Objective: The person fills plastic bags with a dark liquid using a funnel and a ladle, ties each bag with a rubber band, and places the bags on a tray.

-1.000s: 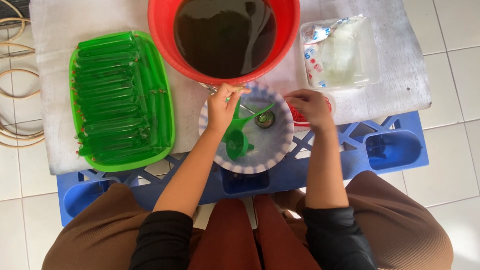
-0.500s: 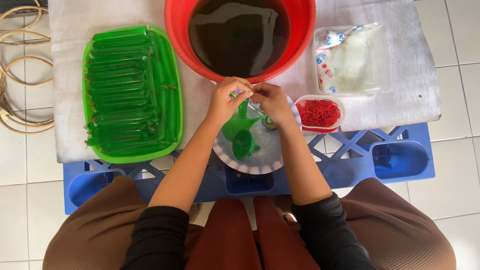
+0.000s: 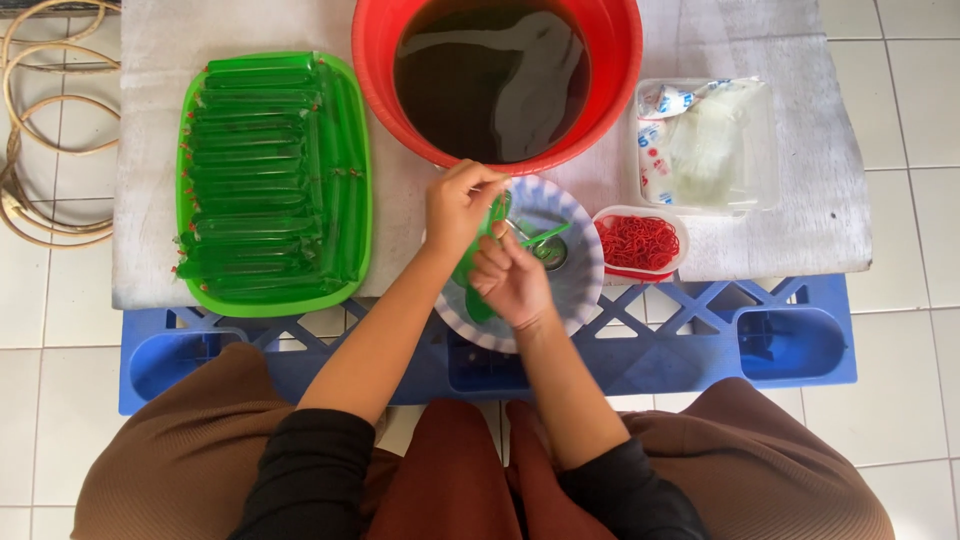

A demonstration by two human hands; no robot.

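While pinching, both grips (image 3: 460, 205) (image 3: 510, 280) shut on green tube (image 3: 478, 250)

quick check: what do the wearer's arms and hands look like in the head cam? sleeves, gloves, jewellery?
Both hands are bare: left hand, right hand. No gloves; no rings, watch or bracelets show. Forearms are uncovered. Black long sleeves are pushed up to about the elbows on both arms. A ribbed brown garment covers the lap below them.

Looks like a home snack-making setup: white tiled floor (image 3: 900, 200), crate (image 3: 700, 340) under the hands, tub (image 3: 620, 60) just ahead.
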